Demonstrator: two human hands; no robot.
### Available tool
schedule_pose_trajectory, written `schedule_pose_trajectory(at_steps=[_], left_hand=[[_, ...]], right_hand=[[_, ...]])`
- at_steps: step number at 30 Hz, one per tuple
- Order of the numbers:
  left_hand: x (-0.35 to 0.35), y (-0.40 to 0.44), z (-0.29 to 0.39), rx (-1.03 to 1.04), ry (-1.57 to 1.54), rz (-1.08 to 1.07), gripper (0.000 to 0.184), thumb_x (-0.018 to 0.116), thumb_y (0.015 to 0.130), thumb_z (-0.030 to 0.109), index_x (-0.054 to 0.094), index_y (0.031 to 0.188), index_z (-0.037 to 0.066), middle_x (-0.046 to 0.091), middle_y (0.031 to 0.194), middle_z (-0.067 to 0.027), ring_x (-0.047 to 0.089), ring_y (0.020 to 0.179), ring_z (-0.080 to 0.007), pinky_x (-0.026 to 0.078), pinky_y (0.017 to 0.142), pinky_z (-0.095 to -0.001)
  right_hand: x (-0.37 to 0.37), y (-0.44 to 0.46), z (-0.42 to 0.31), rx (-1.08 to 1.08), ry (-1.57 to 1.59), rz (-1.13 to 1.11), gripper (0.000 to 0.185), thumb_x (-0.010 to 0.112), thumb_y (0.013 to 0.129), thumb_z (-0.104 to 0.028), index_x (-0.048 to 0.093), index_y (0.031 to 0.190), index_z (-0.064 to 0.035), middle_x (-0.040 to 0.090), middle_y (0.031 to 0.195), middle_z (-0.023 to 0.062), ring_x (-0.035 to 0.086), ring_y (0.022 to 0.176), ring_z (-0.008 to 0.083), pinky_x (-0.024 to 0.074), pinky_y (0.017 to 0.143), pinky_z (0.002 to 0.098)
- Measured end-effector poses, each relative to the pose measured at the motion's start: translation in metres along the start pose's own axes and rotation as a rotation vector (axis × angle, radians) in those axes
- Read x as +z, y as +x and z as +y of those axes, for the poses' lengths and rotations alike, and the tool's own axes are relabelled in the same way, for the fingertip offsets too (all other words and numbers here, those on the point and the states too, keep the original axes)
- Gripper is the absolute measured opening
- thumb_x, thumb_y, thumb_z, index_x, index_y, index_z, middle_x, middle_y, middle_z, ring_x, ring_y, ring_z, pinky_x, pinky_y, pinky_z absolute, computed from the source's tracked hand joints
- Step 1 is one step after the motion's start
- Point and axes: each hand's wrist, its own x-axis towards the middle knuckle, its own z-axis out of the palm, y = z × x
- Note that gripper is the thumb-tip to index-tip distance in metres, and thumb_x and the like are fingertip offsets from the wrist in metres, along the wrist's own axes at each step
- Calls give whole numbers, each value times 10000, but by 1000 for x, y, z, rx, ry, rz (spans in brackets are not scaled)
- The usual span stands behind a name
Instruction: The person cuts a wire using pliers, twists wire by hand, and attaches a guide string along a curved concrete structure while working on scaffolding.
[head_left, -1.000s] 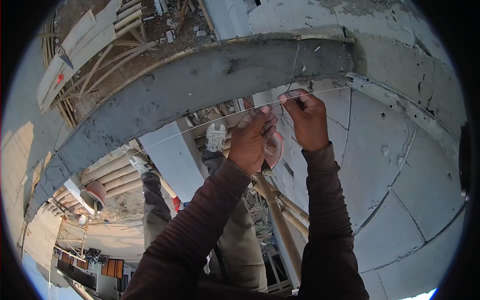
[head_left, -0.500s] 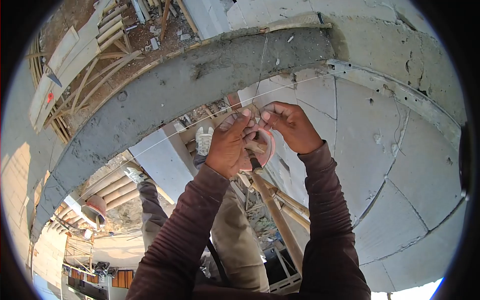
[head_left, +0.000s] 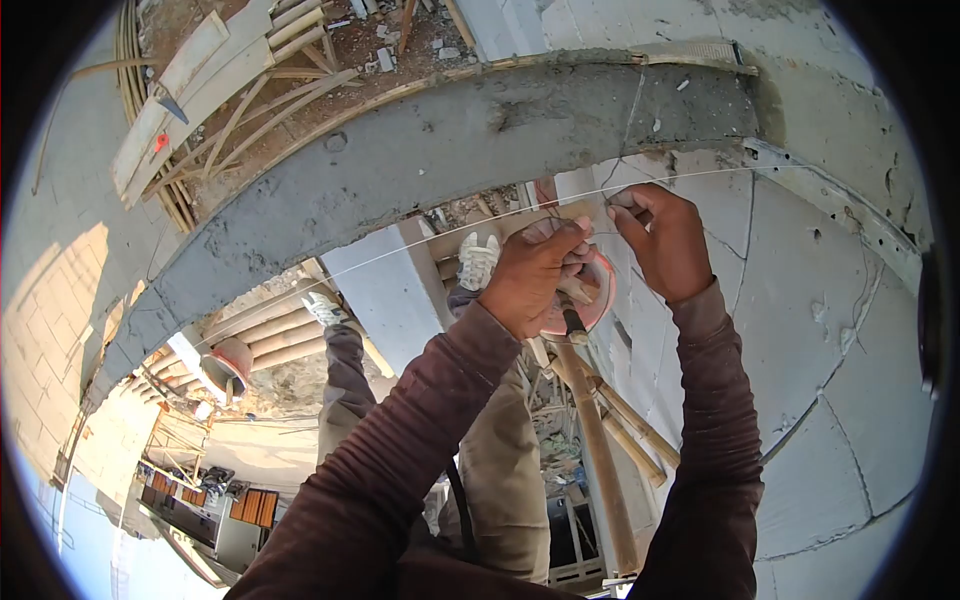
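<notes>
My right hand is closed in a pinch on a thin dark wire just below the edge of the grey concrete beam. The wire runs up across the beam's face. My left hand is also closed, thumb against fingers, a short way to the left; a fine strand seems to span the gap to the right hand. What exactly its fingertips hold is too small to make out clearly. Right under the left hand hangs or stands a reddish bucket with a dark-handled tool in it.
A taut white string crosses in front of the beam. Bamboo poles slope below my hands. My light shoes are near bamboo poles, with another bucket at left. A pale block wall rises on the right.
My right hand has drawn away from the left, so a gap now separates them. The whole view has shifted, with the scene sliding to the right.
</notes>
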Motion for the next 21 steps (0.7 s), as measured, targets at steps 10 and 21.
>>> schedule_pose_trajectory(at_steps=[10,21], left_hand=[[-3,-2,2,-193,-290,-8,105,619,976,184,619,994,81,616,902,-1,603,860,-150,510,836,-333],[17,-6,-2,100,-404,37,215,631,983,256,603,1089,72,638,1130,-54,608,1066,-175,490,945,-341]], right_hand=[[-2,-31,-11,366,781,-49,107,671,934,-86,623,932,10,666,917,31,587,796,45,495,657,233],[9,-41,-11,368,414,-34,138,687,909,-141,607,893,-29,611,796,34,536,598,161,431,550,294]])
